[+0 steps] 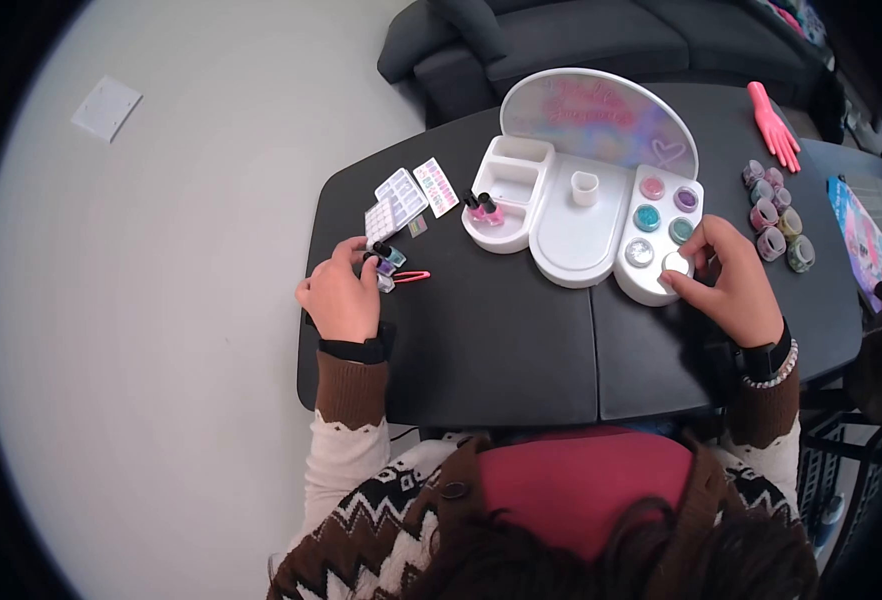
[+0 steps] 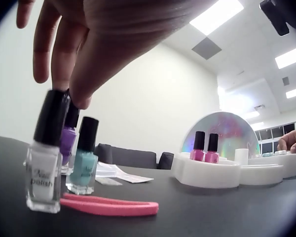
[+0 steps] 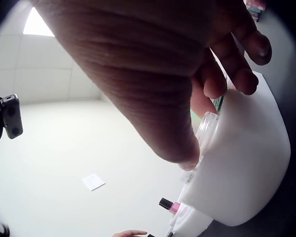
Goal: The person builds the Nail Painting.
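My left hand (image 1: 341, 295) pinches the black cap of a purple nail polish bottle (image 2: 67, 143) between thumb and finger. A white nail polish bottle (image 2: 43, 177) stands in front of it, and a teal nail polish bottle (image 2: 84, 170) beside it. Pink tweezers (image 2: 113, 206) lie at their bases. My right hand (image 1: 736, 275) holds a small round pot (image 1: 674, 263) with a whitish top by its rim, at the front right of the white organizer's right section (image 1: 645, 287). Several glitter pots, among them a teal pot (image 1: 646, 217), sit in the same section.
Two pink nail polish bottles (image 1: 487, 210) stand in the organizer's left section. Sticker sheets (image 1: 435, 188) lie left of it on the black table (image 1: 491, 340). At the right are several small round containers (image 1: 764, 214), a pink model hand (image 1: 776, 130) and a colourful box (image 1: 856, 240).
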A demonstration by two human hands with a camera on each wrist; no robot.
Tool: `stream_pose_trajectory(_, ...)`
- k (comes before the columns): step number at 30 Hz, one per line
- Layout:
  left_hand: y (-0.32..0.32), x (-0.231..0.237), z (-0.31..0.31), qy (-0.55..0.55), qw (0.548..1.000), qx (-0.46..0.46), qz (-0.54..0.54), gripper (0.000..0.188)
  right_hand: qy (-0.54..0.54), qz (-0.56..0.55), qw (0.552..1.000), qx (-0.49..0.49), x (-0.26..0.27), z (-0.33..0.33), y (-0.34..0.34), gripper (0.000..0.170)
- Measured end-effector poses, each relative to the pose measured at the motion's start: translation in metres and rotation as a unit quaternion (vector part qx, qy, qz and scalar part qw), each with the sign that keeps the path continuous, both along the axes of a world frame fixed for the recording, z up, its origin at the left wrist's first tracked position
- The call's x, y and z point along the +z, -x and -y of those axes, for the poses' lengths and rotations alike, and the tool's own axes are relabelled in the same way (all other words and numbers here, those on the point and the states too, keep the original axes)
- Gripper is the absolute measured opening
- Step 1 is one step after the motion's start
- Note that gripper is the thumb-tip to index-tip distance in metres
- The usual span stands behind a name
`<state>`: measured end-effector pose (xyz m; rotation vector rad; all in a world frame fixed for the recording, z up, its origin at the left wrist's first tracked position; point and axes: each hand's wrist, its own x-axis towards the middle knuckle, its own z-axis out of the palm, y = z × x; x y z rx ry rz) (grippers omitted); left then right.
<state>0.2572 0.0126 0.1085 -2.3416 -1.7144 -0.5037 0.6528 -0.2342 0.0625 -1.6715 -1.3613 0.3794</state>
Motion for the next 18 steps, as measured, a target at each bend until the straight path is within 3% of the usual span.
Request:
stream_pose_trajectory(2,0.001,0.002,-0.001,-0.021,1.000,-0.008,-0.002,0.028,-0.004,0.001,1.000,0.002,-0.001,0.000,0.000,0.036)
stream_pose_trajectory(4,-0.003,0.011,0.005,-0.144,0.990,-0.004,0.008,0.030,-0.012,0.001,1.000,0.002,0.000,0.001,0.000,0.036)
stream_pose_trajectory(7,-0.036,0.040,0.030,-0.252,0.963,-0.069,0.071,0.023,0.007,0.005,1.000,-0.004,0.006,0.002,0.002,0.039)
stream_pose_trajectory(8,-0.046,0.046,0.038,-0.250,0.963,-0.070,0.077,0.023,0.004,0.012,1.000,-0.004,0.004,0.002,0.000,0.040)
stream_pose_trajectory(11,-0.084,0.053,0.056,-0.175,0.947,-0.248,0.104,0.015,0.018,0.009,1.000,-0.007,0.006,0.001,0.000,0.040)
stream_pose_trajectory(13,-0.103,0.049,0.055,-0.130,0.935,-0.318,0.086,0.013,0.015,0.013,1.000,-0.002,0.004,0.000,0.000,0.040)
stream_pose_trajectory(18,-0.122,0.023,0.029,-0.115,0.928,-0.348,0.072,0.011,0.012,0.015,1.000,-0.004,0.006,0.001,0.000,0.040)
